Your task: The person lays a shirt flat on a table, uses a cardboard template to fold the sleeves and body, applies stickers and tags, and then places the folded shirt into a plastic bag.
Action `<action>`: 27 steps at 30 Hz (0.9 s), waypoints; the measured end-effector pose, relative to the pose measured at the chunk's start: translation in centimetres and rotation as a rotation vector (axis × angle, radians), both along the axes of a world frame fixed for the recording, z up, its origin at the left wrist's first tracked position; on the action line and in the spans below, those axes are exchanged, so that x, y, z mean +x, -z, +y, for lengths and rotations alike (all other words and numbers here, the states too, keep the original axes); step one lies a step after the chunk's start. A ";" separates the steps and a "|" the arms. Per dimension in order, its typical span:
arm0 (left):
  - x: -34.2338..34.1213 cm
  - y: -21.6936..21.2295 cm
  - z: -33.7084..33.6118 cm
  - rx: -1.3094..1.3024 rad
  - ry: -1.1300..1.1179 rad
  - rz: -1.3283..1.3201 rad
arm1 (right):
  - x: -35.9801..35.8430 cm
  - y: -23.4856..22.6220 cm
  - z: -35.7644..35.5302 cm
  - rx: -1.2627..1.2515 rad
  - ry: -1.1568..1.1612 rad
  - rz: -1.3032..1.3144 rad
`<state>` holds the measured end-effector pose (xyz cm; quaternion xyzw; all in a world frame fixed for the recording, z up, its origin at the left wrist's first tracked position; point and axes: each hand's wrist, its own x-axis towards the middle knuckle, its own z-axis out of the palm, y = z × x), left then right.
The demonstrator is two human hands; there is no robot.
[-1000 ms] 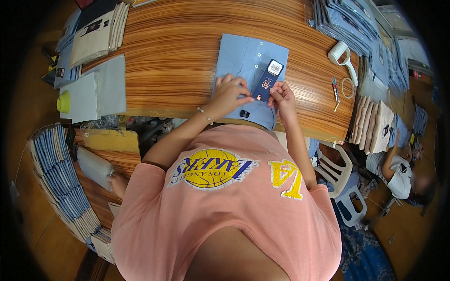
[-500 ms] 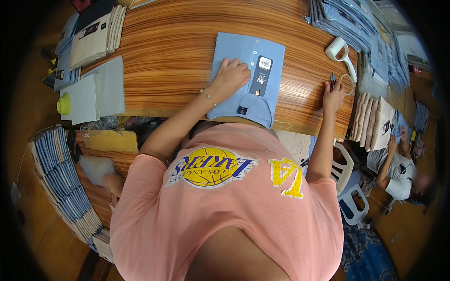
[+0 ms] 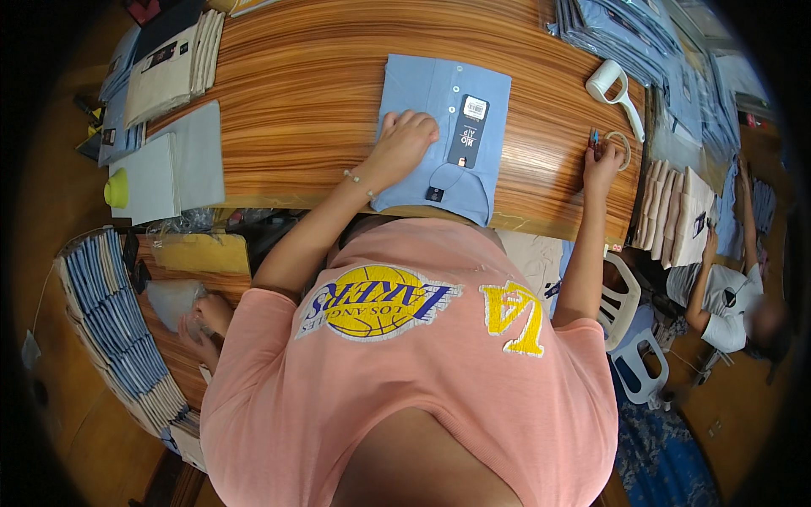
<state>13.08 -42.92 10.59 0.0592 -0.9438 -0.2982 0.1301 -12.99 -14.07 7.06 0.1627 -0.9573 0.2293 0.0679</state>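
Note:
A folded light-blue shirt [image 3: 405, 80] lies on the wooden table in front of me, with a button placket, a dark hang tag [image 3: 465, 144] and a looped string. On the shirt's left half rests my left hand [image 3: 404, 145], its fingers curled in; whatever may be under them is hidden. At the table's right side my right hand [image 3: 601, 171] is closed around small thread snips [image 3: 594, 139], only partly visible, with blue and red showing. A pale tape ring [image 3: 623, 150] lies right beside that hand.
A white handheld device [image 3: 605, 81] lies at the right edge. Bagged blue shirts [image 3: 621, 38] and beige garments [image 3: 667, 207] are stacked beyond it. Grey-white sheets [image 3: 198, 156] and beige packs [image 3: 165, 76] lie left. Co-workers' hands [image 3: 211, 317] handle plastic at lower left; another person [image 3: 718, 296] sits right.
My left hand has shifted slightly left on the shirt, its fingers more curled. My right hand stays near the tape ring. The co-worker's hands at lower left have come further into sight.

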 end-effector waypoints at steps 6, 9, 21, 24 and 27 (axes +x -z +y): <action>6.9 -4.9 -3.1 0.005 0.169 -0.559 | -1.0 1.1 0.1 -0.016 -0.145 0.258; 12.1 -6.2 -8.1 0.801 0.358 -0.955 | -0.7 0.7 1.0 -0.251 -0.205 0.143; 31.9 3.9 -27.7 -0.094 -1.087 -0.170 | 16.8 -8.6 -26.0 -0.411 -0.970 -0.288; 32.1 4.4 -27.7 0.155 -1.085 -0.126 | 24.8 -6.6 -34.1 -0.349 -1.425 -0.317; 30.5 3.6 -27.0 0.042 -0.999 -0.106 | 31.3 -3.2 -41.0 -0.293 -1.610 -0.300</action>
